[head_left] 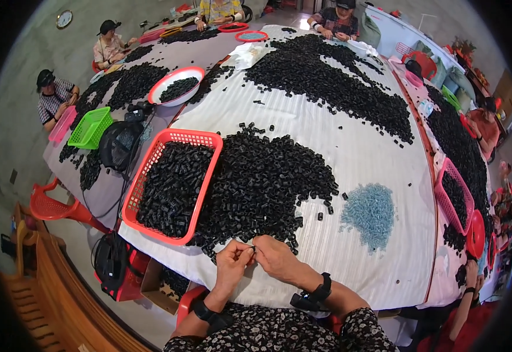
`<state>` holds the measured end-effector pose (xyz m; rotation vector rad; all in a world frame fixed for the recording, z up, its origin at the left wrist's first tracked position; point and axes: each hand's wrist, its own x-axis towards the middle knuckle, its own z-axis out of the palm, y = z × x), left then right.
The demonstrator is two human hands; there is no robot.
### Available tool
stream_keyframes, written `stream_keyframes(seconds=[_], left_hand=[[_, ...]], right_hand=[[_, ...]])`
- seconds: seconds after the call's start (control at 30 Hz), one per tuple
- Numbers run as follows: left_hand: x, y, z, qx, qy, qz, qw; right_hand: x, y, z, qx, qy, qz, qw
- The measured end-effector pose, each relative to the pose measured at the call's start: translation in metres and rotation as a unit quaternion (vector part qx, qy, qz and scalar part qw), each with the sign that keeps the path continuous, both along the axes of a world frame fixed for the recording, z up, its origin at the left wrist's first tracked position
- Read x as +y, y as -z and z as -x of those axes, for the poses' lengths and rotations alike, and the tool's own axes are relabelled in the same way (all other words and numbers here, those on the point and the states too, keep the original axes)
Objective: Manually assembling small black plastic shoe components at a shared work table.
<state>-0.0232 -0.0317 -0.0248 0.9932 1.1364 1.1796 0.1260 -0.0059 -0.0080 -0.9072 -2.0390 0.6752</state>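
Note:
My left hand [232, 265] and my right hand [276, 258] meet at the near edge of the table, fingertips pinched together on one small black ring-shaped part [253, 250]. Both wrists wear black bands. Just beyond my hands lies a big heap of the same black parts [268, 182]. To its left stands a red plastic basket [206, 139] filled with black parts. A small pile of pale blue pieces [370, 211] lies to the right of the heap on the white striped table cover [356, 146].
Farther back lie more black heaps [332, 76], a white-and-red bowl [177, 88], a green basket [90, 127] and a black fan [121, 146]. A pink basket [454, 193] sits at the right. Several other people work around the table. A red chair [53, 205] stands at the left.

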Motion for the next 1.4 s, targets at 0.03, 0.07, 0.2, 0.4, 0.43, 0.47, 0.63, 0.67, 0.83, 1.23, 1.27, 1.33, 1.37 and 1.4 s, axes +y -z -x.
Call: stream_keyframes(seconds=[0.03, 0.07, 0.2, 0.4, 0.43, 0.47, 0.63, 0.67, 0.83, 1.23, 1.27, 1.33, 1.37, 1.4], left_hand=[[0.001, 0.002, -0.001, 0.021, -0.005, -0.016, 1.0], [0.001, 0.003, -0.001, 0.021, -0.003, -0.017, 1.0], [0.001, -0.001, 0.0, -0.015, 0.003, 0.002, 1.0], [0.0, -0.004, 0.004, -0.089, 0.023, 0.041, 0.995], [0.0, -0.004, 0.004, -0.095, 0.024, 0.047, 0.994], [-0.001, -0.004, 0.003, -0.095, 0.024, 0.048, 0.994], [-0.001, -0.001, -0.001, -0.074, 0.0, 0.041, 0.996], [-0.002, -0.001, -0.002, -0.074, 0.0, 0.041, 0.996], [-0.002, 0.012, -0.005, -0.016, -0.041, -0.003, 0.999], [-0.009, 0.007, -0.02, 0.072, -0.108, -0.011, 0.992], [-0.009, 0.007, -0.02, 0.072, -0.107, -0.009, 0.992], [-0.009, 0.009, -0.021, 0.049, -0.096, -0.006, 0.994], [-0.009, 0.006, -0.022, 0.048, -0.089, -0.005, 0.995], [-0.009, 0.001, -0.023, 0.026, -0.088, 0.007, 0.996]], right_hand=[[0.0, 0.0, 0.0, 0.0, 0.002, 0.0, 1.0], [0.0, 0.0, 0.0, -0.004, 0.0, -0.014, 1.0], [0.001, 0.004, -0.002, 0.0, -0.02, 0.007, 1.0], [0.002, -0.003, -0.006, 0.04, -0.073, 0.109, 0.991], [0.002, -0.002, -0.005, 0.041, -0.073, 0.109, 0.99], [0.002, 0.001, -0.005, 0.011, -0.062, 0.064, 0.996], [0.001, 0.006, -0.003, -0.045, -0.045, -0.044, 0.997], [0.0, 0.005, -0.002, -0.076, -0.032, -0.075, 0.994], [-0.004, 0.0, 0.002, -0.148, -0.002, -0.135, 0.98], [-0.016, 0.016, 0.013, -0.159, 0.106, -0.141, 0.971], [-0.015, 0.015, 0.012, -0.16, 0.1, -0.144, 0.972], [-0.013, 0.015, 0.01, -0.161, 0.096, -0.144, 0.972], [-0.012, 0.015, 0.008, -0.153, 0.083, -0.148, 0.974], [-0.012, 0.016, 0.006, -0.146, 0.072, -0.152, 0.975]])
